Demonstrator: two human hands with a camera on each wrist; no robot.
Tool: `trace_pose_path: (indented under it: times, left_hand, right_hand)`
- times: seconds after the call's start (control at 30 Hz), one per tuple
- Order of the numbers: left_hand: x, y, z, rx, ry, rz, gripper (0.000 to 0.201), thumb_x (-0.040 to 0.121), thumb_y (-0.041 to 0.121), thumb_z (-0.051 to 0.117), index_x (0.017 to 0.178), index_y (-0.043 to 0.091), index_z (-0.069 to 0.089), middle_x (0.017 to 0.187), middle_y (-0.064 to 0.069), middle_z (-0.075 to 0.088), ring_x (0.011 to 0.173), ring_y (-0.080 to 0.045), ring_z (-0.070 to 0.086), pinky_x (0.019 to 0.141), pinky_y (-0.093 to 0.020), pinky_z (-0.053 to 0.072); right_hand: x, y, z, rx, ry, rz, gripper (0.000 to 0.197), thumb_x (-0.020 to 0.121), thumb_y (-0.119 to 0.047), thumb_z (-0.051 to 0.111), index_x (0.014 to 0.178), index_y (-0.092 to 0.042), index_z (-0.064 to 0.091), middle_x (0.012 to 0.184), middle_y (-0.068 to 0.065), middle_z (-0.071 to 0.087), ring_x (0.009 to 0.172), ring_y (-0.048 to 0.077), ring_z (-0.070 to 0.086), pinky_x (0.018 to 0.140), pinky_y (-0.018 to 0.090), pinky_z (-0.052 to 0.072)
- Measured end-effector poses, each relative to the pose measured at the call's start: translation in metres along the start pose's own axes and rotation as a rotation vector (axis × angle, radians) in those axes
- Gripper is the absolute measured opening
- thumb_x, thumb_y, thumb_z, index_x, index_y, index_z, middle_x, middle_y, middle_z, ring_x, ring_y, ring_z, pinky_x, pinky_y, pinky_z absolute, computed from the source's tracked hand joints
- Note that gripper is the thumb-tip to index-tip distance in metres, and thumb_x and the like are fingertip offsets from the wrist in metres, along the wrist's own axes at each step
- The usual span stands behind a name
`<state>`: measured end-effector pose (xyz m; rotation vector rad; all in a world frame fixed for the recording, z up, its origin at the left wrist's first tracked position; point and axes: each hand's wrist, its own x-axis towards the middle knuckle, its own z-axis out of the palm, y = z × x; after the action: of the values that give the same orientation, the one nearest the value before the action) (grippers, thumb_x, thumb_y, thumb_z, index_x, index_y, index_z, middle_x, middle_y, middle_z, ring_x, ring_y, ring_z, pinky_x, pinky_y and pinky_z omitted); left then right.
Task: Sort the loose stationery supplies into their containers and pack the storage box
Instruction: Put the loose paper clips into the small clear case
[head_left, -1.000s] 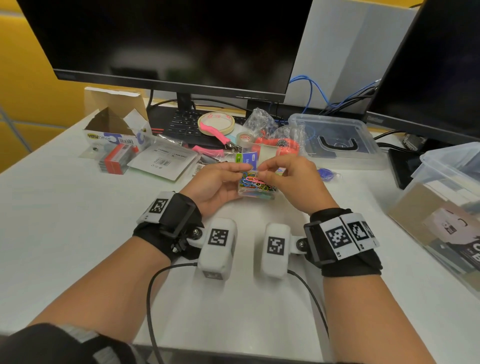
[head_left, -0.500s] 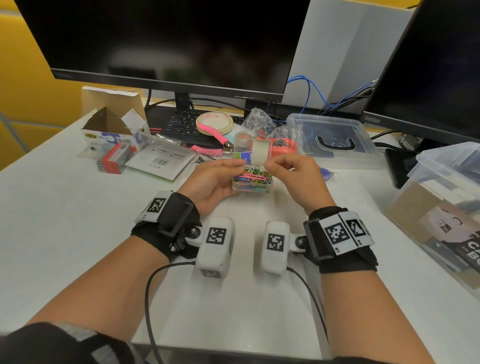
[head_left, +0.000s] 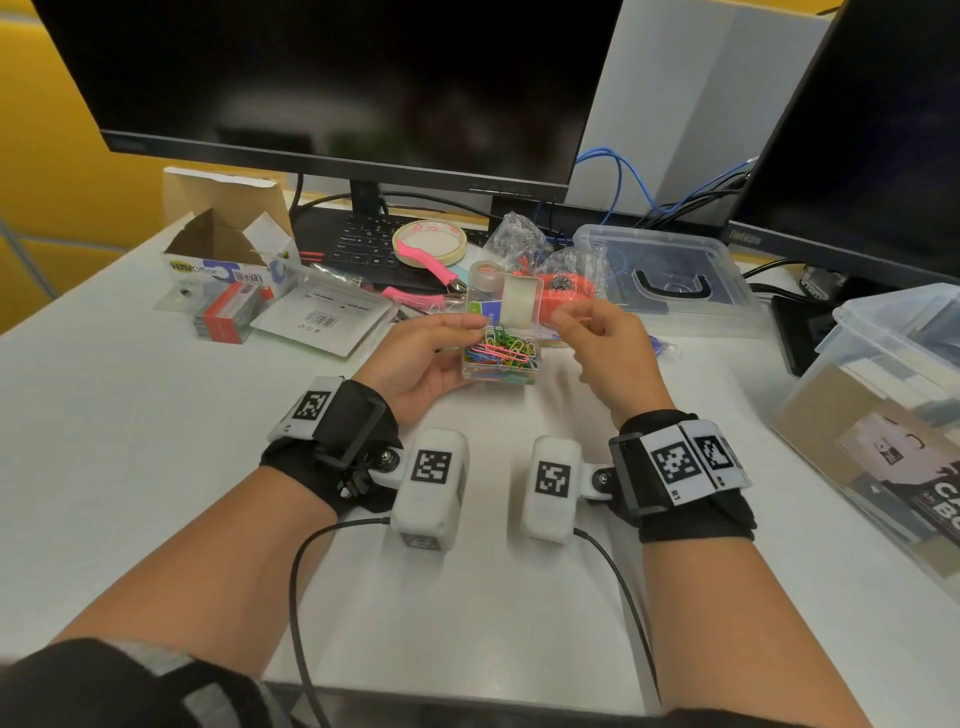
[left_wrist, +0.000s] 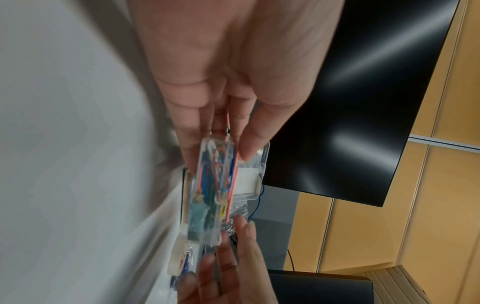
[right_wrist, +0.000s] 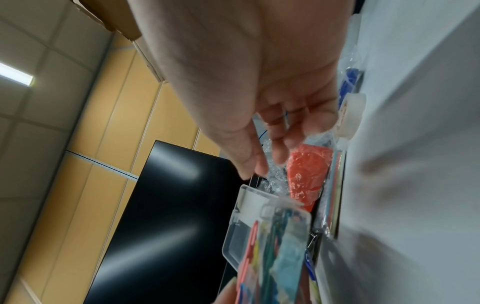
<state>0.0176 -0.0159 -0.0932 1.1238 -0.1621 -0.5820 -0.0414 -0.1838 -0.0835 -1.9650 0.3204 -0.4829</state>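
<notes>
A small clear plastic box (head_left: 501, 361) full of coloured paper clips is held just above the white desk. My left hand (head_left: 457, 348) grips its left side, thumb on the top edge and fingers underneath. Its hinged lid (head_left: 515, 301) stands open and upright at the far side. My right hand (head_left: 576, 322) hovers just right of the lid with loosely curled fingers and holds nothing. The left wrist view shows the left hand (left_wrist: 221, 133) pinching the box (left_wrist: 207, 185). In the right wrist view the right hand (right_wrist: 267, 156) is clear of the lid (right_wrist: 246, 216).
A large clear storage box (head_left: 883, 395) holding packets stands at the right. A flat clear container (head_left: 670, 280) lies behind. Tape rolls (head_left: 431, 244), a pink-handled tool (head_left: 431, 267), an orange bagged item (head_left: 566, 299), an open cardboard box (head_left: 228, 249) and red packets (head_left: 228, 312) crowd the back.
The box lid has swung from shut to upright. My right hand has let go of it and drawn a little to the right. The left hand still holds the box.
</notes>
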Motion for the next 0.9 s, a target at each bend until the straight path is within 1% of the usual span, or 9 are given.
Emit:
trace_pose_path:
  times: [0.07,0.13,0.23,0.3,0.43,0.53,0.57,0.73,0.9]
  left_hand:
    - [-0.0002,-0.0001,0.0008,-0.014,-0.014,-0.007,0.017,0.091,-0.006,0.046,0.097,0.003,0.06,0.099,-0.017,0.064,0.084,-0.024,0.063,0.077,-0.033,0.056]
    - [-0.0002,-0.0002,0.0017,-0.041,-0.025,-0.012,0.014,0.091,-0.004,0.047,0.093,0.003,0.059,0.099,-0.017,0.063,0.084,-0.024,0.063,0.078,-0.035,0.055]
    - [-0.0003,0.0003,0.0016,-0.106,-0.021,-0.003,0.01,0.092,0.002,0.049,0.087,0.007,0.057,0.097,-0.014,0.065,0.079,-0.024,0.067,0.075,-0.037,0.057]
    - [-0.0009,0.0012,0.0016,-0.128,-0.024,0.006,0.012,0.093,0.004,0.048,0.086,0.007,0.057,0.096,-0.013,0.067,0.075,-0.023,0.069,0.071,-0.037,0.059]
    - [0.0,0.0009,0.0026,-0.146,-0.036,0.021,0.014,0.093,-0.003,0.045,0.086,0.005,0.054,0.094,-0.016,0.065,0.072,-0.023,0.069,0.066,-0.035,0.06]
    - [0.0022,-0.0011,0.0002,-0.102,-0.029,0.042,0.026,0.089,-0.015,0.042,0.107,0.001,0.049,0.108,-0.024,0.059,0.084,-0.027,0.065,0.068,-0.035,0.06]
    - [0.0024,-0.0012,-0.0004,-0.086,-0.027,0.044,0.029,0.087,-0.017,0.04,0.109,0.001,0.048,0.107,-0.024,0.06,0.085,-0.028,0.065,0.068,-0.035,0.06]
    - [0.0011,-0.0001,0.0003,-0.048,-0.021,0.048,0.028,0.085,-0.019,0.04,0.086,0.007,0.052,0.086,-0.014,0.066,0.074,-0.023,0.066,0.059,-0.031,0.058]
    - [0.0019,-0.0013,-0.0006,-0.071,-0.02,0.038,0.02,0.087,-0.012,0.048,0.086,0.008,0.051,0.095,-0.017,0.065,0.075,-0.023,0.067,0.062,-0.032,0.059]
  right_hand:
    - [-0.0012,-0.0004,0.0023,0.075,-0.073,0.08,0.022,0.095,-0.03,0.051,0.114,-0.02,0.057,0.107,-0.002,0.059,0.088,0.016,0.056,0.084,0.037,0.051]
    - [-0.0025,-0.001,0.0059,0.171,-0.166,0.136,0.035,0.097,-0.03,0.048,0.128,-0.014,0.052,0.116,0.005,0.059,0.094,0.024,0.062,0.086,0.043,0.053]
    - [-0.0044,-0.0034,0.0076,0.281,-0.239,0.132,0.023,0.099,-0.016,0.045,0.117,-0.012,0.058,0.103,0.009,0.066,0.077,0.024,0.067,0.065,0.036,0.056]
    - [-0.0046,-0.0037,0.0063,0.336,-0.227,0.13,0.02,0.096,-0.003,0.046,0.104,-0.016,0.059,0.092,0.006,0.067,0.067,0.02,0.066,0.059,0.033,0.055]
    - [-0.0037,-0.001,0.005,0.393,-0.198,0.15,0.023,0.091,0.008,0.047,0.093,-0.014,0.055,0.087,0.007,0.062,0.068,0.02,0.065,0.059,0.032,0.057]
    - [-0.004,-0.0027,0.0061,0.397,-0.208,0.151,0.022,0.091,0.007,0.05,0.088,-0.014,0.054,0.085,0.007,0.062,0.066,0.019,0.064,0.058,0.031,0.056]
    - [-0.0044,-0.0036,0.0064,0.391,-0.204,0.15,0.021,0.09,0.006,0.052,0.087,-0.015,0.054,0.083,0.006,0.062,0.066,0.018,0.064,0.059,0.031,0.056]
    - [-0.0064,-0.0048,0.007,0.367,-0.235,0.15,0.03,0.08,0.01,0.063,0.087,-0.017,0.052,0.08,0.006,0.061,0.069,0.018,0.063,0.065,0.034,0.056]
    - [-0.0067,-0.0063,0.0067,0.378,-0.24,0.153,0.028,0.081,0.006,0.064,0.09,-0.017,0.053,0.082,0.005,0.062,0.073,0.019,0.064,0.071,0.037,0.056]
